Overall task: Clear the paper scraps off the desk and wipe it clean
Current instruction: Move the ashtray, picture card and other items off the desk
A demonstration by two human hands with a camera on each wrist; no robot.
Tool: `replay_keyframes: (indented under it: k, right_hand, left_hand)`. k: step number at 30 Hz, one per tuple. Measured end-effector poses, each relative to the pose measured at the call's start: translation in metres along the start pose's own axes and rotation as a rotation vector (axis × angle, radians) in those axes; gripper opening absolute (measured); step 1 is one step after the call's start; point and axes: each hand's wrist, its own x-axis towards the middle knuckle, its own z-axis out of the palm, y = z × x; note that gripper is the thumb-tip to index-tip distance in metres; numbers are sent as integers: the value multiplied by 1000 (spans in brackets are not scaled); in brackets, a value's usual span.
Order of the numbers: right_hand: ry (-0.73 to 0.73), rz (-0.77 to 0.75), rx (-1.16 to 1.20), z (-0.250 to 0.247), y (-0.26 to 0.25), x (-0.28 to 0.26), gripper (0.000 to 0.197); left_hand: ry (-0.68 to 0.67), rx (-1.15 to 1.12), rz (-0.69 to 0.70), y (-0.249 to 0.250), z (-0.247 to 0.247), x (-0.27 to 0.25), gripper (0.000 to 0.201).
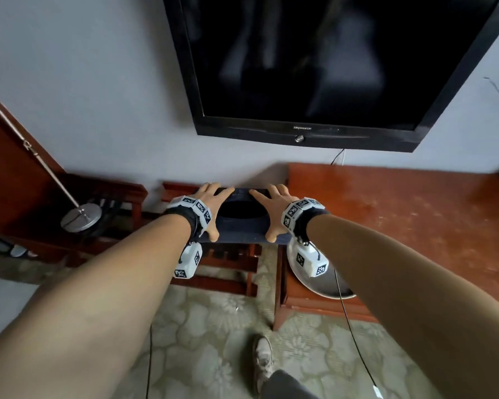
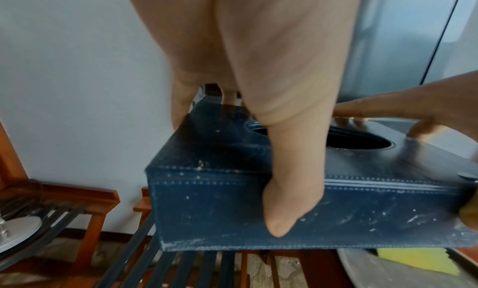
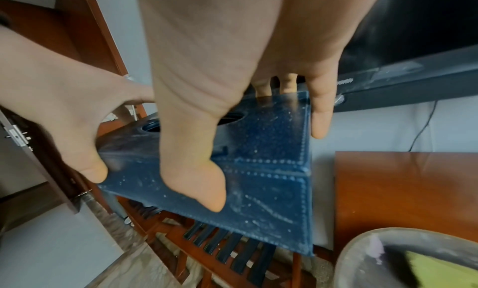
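A dark blue stitched tissue box with an oval opening on top hangs in the air beside the desk's left end, above a slatted wooden rack. My left hand grips its left part, with the thumb on the front face and the fingers over the back edge. My right hand grips the right part the same way. In the left wrist view the box looks dusty under my thumb. The right wrist view shows the box tilted. The red-brown desk lies to the right; no paper scraps show on it.
A metal basin with a yellow sponge sits at the desk's front left corner, under my right wrist. A black TV hangs on the wall above. A round metal stand base stands on a second rack at the left. My shoe is on patterned flooring.
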Motion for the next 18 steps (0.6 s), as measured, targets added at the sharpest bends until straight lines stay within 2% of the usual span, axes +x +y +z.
replay_keyframes:
  k: [10, 18]
  right_hand:
    - [-105, 5, 34, 61, -32, 186, 136]
    - [-206, 66, 38, 106, -30, 280, 137]
  left_hand:
    - [-112, 4, -27, -114, 73, 119, 140]
    - [-202, -22, 13, -161, 123, 209, 139]
